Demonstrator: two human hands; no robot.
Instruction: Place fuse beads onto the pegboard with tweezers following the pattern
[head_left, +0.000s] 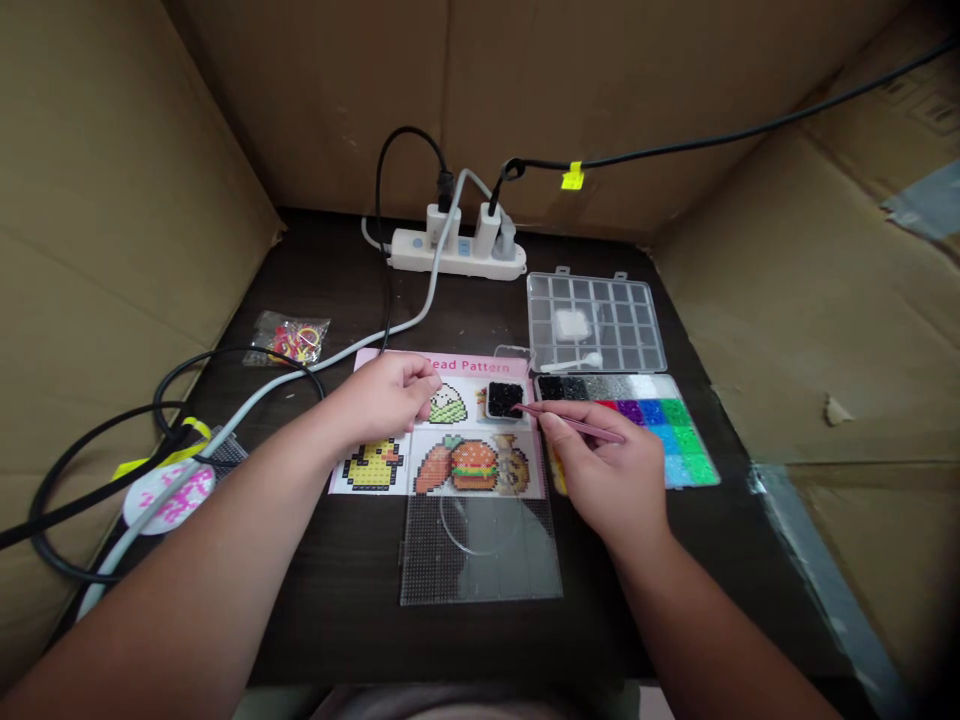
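Observation:
Pink tweezers (581, 425) are held in my right hand (611, 470), with their tips at the edge of a small tray of black beads (505, 400). That tray rests on a printed bead pattern sheet (476, 366) showing a duck, a carrot, a burger and other pictures. Over the sheet's upper left part, my left hand (401, 395) has its fingers curled together; whatever they may hold is hidden. A clear pegboard (480, 560) lies at the sheet's lower edge. Right of the sheet, a bead box (686, 440) holds beads sorted by colour, partly covered by my right hand.
The box's clear lid (630, 320) lies open with a white scoop (581, 363) in it. Behind stands a power strip (457, 255) with cables. At left are a bag of colourful rings (289, 340), a white disc with pink beads (169, 497) and looped cables. Cardboard walls (337, 110) enclose the table.

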